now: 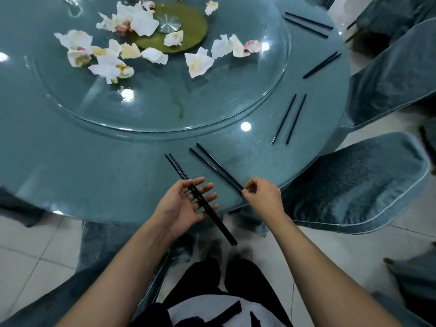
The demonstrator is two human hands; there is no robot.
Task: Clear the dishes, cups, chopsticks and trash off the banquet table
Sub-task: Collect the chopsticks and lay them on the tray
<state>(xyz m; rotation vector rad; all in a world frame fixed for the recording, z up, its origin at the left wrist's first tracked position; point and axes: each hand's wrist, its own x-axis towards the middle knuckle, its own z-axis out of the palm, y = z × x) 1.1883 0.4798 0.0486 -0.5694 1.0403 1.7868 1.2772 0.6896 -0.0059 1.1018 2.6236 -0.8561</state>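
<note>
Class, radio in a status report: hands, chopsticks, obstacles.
Left hand open, one pair across its fingers. Right hand pinching second pair. Three pairs, napkins remain. Nothing blocking.

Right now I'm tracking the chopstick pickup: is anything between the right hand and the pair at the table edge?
Nothing visible: the right hand already pinches the near end of that pair.

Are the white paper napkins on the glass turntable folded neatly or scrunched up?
Scrunched up: the white paper napkins lie crumpled and stained on the glass turntable.

Black chopsticks [213, 165]; teal table [118, 161]; white napkins [141, 22], seemingly yellow-stained.
</note>
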